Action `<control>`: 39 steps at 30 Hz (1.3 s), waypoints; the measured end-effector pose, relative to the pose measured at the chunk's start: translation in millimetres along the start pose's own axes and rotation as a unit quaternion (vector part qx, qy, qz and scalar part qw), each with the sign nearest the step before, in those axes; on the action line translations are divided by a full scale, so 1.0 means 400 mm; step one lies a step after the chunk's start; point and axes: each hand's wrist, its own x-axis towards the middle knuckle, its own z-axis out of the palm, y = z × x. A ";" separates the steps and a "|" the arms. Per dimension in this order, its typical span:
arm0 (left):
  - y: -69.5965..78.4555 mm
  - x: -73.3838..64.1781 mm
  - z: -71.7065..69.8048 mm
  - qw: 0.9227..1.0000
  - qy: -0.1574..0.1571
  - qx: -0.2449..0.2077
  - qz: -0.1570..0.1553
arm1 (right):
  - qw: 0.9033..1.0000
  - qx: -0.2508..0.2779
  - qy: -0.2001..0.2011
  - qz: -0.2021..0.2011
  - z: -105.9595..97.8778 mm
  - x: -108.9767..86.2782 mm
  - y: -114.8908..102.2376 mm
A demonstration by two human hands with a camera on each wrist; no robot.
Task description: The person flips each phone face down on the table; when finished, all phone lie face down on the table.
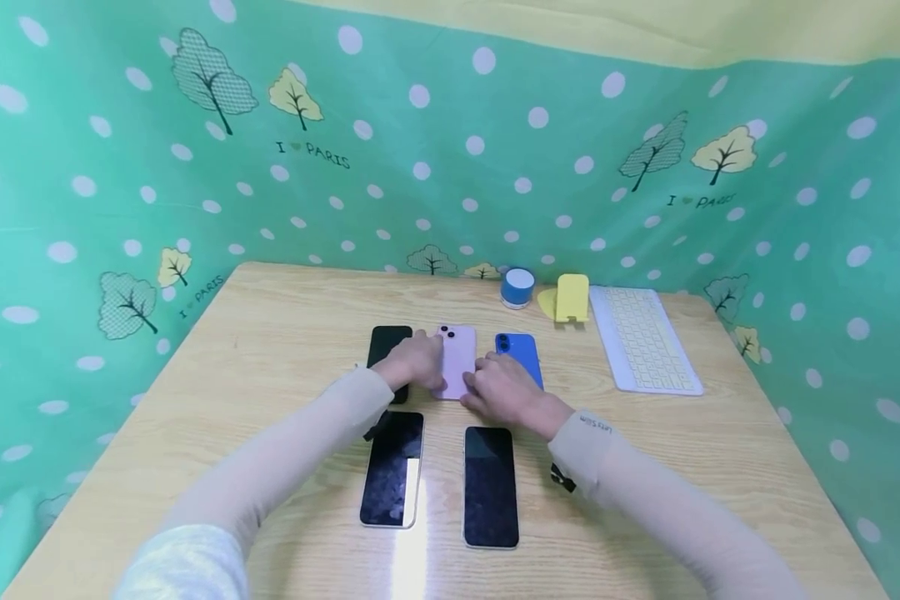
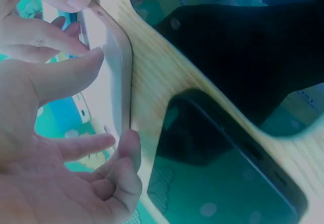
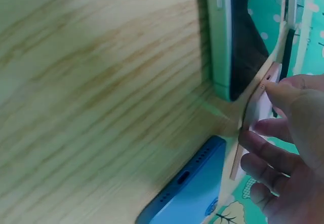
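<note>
A pink smartphone [image 1: 458, 362] lies back up between my two hands, its two camera lenses at the far left corner. My left hand [image 1: 422, 360] grips its left long edge; in the left wrist view the thumb and curled fingers meet the pale rim of the pink phone [image 2: 117, 77]. At the near right corner, my right hand [image 1: 502, 388] pinches it, thumb on the bottom edge and fingers along the side in the right wrist view. A black phone [image 1: 384, 343] sits left, partly behind my left hand. To the right is a blue phone [image 1: 523, 352], partly covered by my right hand.
Nearer on the wooden table [image 1: 270, 317] lie two phones, screens up: one on the left [image 1: 392, 467], one on the right [image 1: 490, 487]. Along the back stand a blue-and-white round container [image 1: 517, 287], a yellow phone stand [image 1: 572, 297] and a white keyboard [image 1: 645, 337].
</note>
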 end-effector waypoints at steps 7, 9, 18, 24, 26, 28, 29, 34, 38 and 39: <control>-0.069 -0.020 -0.022 0.999 0.045 0.014 -0.021 | 1.000 0.000 0.010 -0.003 -0.004 0.024 -0.024; -0.086 -0.029 -0.026 0.998 0.050 0.024 -0.035 | 1.000 0.004 0.017 -0.007 -0.003 0.031 -0.034; -0.133 -0.055 -0.012 0.997 0.036 0.045 -0.045 | 0.999 0.006 0.020 -0.027 0.001 0.054 -0.070; -0.130 -0.054 -0.018 0.997 0.043 0.048 -0.047 | 1.000 -0.005 -0.003 -0.024 -0.010 0.054 -0.067; -0.127 -0.055 -0.017 0.996 0.042 0.053 -0.055 | 1.000 -0.002 -0.010 -0.024 -0.013 0.056 -0.069; -0.124 -0.056 -0.013 0.996 0.040 0.054 -0.061 | 1.000 0.004 -0.011 -0.025 -0.015 0.058 -0.072; -0.122 -0.057 -0.011 0.996 0.040 0.052 -0.064 | 1.000 0.007 -0.011 -0.024 -0.015 0.059 -0.073; -0.114 -0.057 -0.001 0.995 0.049 0.049 -0.078 | 0.999 0.022 0.010 -0.036 -0.004 0.066 -0.081; -0.113 -0.055 0.003 0.994 0.050 0.047 -0.081 | 0.998 0.023 0.035 -0.057 0.006 0.074 -0.088; -0.114 -0.054 0.003 0.995 0.048 0.045 -0.080 | 0.997 0.021 0.039 -0.060 0.007 0.076 -0.090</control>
